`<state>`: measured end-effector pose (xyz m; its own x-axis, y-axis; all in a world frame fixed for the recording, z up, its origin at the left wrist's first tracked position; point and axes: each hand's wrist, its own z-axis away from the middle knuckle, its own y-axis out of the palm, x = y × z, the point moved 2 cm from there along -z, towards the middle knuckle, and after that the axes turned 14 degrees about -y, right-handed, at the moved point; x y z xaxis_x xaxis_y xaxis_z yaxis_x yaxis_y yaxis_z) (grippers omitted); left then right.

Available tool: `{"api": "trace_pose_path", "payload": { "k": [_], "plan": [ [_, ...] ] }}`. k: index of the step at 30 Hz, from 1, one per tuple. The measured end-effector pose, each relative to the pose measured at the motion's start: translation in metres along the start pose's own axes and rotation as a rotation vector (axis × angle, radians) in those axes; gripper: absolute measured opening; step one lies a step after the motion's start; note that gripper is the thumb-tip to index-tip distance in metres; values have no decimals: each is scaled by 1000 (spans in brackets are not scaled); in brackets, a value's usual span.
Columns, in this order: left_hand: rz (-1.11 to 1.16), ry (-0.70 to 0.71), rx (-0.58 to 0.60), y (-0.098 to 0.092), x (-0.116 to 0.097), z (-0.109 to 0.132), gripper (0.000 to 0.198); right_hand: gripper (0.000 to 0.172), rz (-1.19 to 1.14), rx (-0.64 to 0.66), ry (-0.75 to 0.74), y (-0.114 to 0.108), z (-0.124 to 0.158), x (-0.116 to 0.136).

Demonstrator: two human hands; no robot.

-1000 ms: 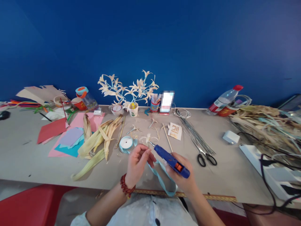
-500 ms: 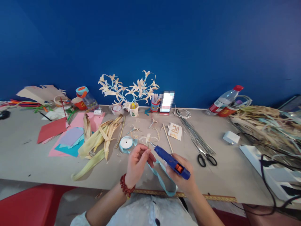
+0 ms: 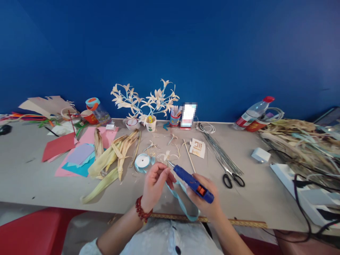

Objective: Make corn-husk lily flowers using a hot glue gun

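My left hand (image 3: 156,182) is closed in a pinch, and a light blue ribbon (image 3: 183,207) loops down from its fingers toward my lap. A pale husk flower (image 3: 167,156) shows just beyond those fingertips; whether they hold it too, I cannot tell. Wrapped in my right hand (image 3: 208,203) is a blue glue gun (image 3: 191,180) with an orange switch. Its metal nozzle points up and left, close to the flower and the left fingertips. To the left of the hands, a spool of blue ribbon (image 3: 142,161) lies on the table.
Dried corn husks (image 3: 114,156) and coloured paper (image 3: 58,146) lie left. Behind stand a paper cup (image 3: 151,124) with husk flowers and a phone (image 3: 188,115). Right are wires (image 3: 223,152), scissors (image 3: 233,180), a tilted bottle (image 3: 252,113) and a power strip (image 3: 287,180) with cables.
The glue gun and my right hand have shifted very slightly left and down. My left hand and the ribbon stay nearly where they were.
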<state>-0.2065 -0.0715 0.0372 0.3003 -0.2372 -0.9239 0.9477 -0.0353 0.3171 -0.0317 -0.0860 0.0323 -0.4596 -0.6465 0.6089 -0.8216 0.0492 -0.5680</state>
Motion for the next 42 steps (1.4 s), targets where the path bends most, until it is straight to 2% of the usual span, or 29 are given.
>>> {"api": "trace_pose_path", "payload": {
  "k": [6,15,27,33,42],
  "plan": [
    [0,4,5,0,0,-1,22,18,-19,-32,-6,0,0,0],
    [12,15,15,0,2,-1,18,8,-75,-69,-3,-2,-5,6],
    [8,19,14,0,1,-1,18,15,3,-26,-37,1,-4,3],
    [11,34,23,0,2,0,16,16,27,-71,-48,0,-2,3],
    [25,23,43,0,2,-1,15,20,-15,-56,-21,-2,-8,6]
  ]
}}
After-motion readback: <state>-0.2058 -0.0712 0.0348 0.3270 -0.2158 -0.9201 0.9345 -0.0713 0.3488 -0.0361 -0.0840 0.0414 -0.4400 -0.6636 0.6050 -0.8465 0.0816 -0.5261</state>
